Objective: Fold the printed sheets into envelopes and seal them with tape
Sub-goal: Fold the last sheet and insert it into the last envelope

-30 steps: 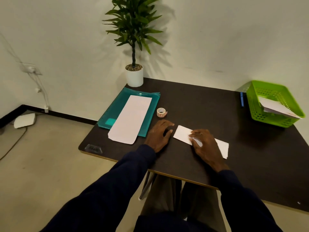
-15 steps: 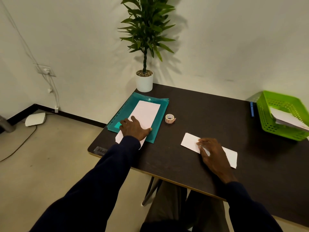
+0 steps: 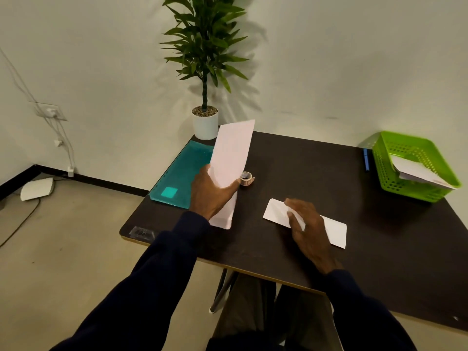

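Observation:
My left hand (image 3: pixel 210 193) grips a long pale envelope (image 3: pixel 231 158) and holds it tilted up above the table, over the right edge of a teal plastic folder (image 3: pixel 182 176). A small roll of tape (image 3: pixel 246 178) sits on the table just right of the envelope. My right hand (image 3: pixel 307 229) rests flat on a folded white sheet (image 3: pixel 334 230) that lies on the dark table (image 3: pixel 291 168); its fingers press the sheet's left half.
A green plastic basket (image 3: pixel 395 148) with papers inside stands at the table's right side, with a blue pen (image 3: pixel 366 159) beside it. A potted plant (image 3: pixel 205 122) stands at the back left corner. Wall socket and cables hang at the left.
My left hand went from beside the folded sheet to the folder, took hold of the envelope there and lifted it toward the table's middle. My right hand stayed on the folded sheet.

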